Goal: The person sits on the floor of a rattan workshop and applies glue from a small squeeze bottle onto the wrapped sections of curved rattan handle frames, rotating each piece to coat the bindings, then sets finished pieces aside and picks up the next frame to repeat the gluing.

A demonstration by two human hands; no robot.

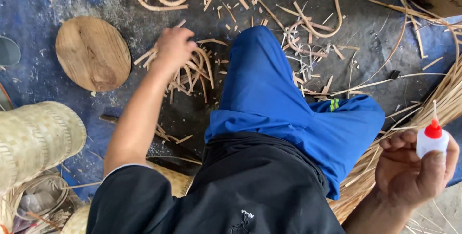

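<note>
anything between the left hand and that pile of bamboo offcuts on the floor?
Nothing visible. The left hand is already down on the bamboo offcuts, beside the blue-trousered knee. The right hand holds a glue bottle well apart.

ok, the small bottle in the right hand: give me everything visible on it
The glue bottle is small, white and looks like soft plastic, with a red cone cap ending in a thin pale nozzle that points up. It stands roughly upright near the frame's right edge, pinched in the grip of the right hand: thumb against its front lower side, fingers behind. Its base is hidden by the thumb. Behind it lie pale bamboo strips. Contents cannot be seen.
</note>
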